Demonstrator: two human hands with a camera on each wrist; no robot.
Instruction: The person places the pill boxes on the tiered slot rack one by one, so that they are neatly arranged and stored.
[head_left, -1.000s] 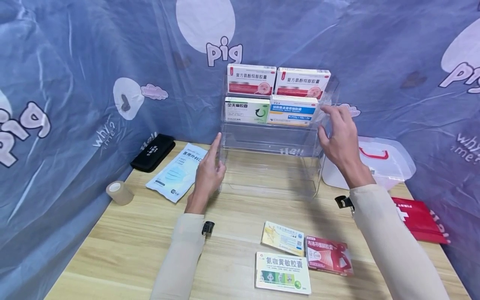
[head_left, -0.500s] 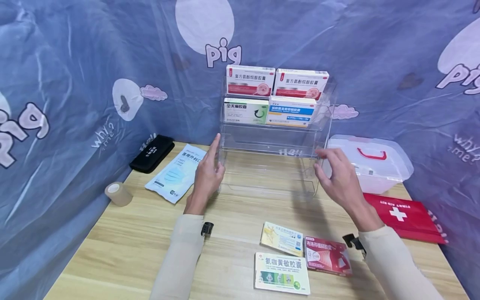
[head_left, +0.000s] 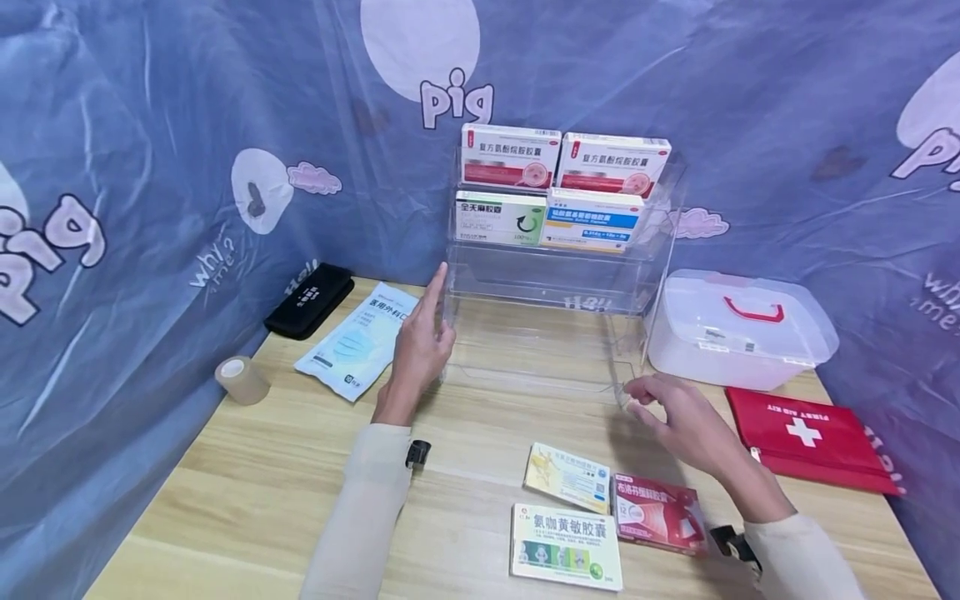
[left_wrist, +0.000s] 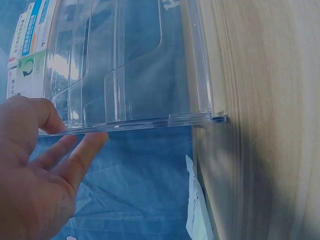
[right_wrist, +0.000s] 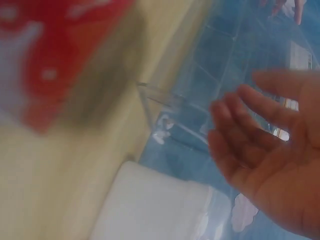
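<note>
A clear plastic display rack (head_left: 540, 379) stands on the table with tiered shelves. My left hand (head_left: 417, 354) holds its left side edge; in the left wrist view the thumb lies on one side of the panel and the fingers (left_wrist: 82, 157) on the other. On the top tier stand two red-and-white medicine boxes (head_left: 510, 157). Below them are a green-and-white box (head_left: 500, 218) and a blue-and-white box (head_left: 592, 220). My right hand (head_left: 686, 421) is by the rack's lower right corner, fingers loosely bent, holding nothing. Nearest it lies a red medicine box (head_left: 658, 514).
A yellow-and-white box (head_left: 567, 477) and a green-and-white capsule box (head_left: 566, 547) lie in front. At right are a lidded clear case (head_left: 738, 333) and a red first aid pouch (head_left: 817, 437). At left are a mask packet (head_left: 358, 342), black case (head_left: 310, 302) and tape roll (head_left: 242, 381).
My right hand has come down along the rack's right side, from the second tier to near the table. My left hand stays at the left edge. The boxes have not moved.
</note>
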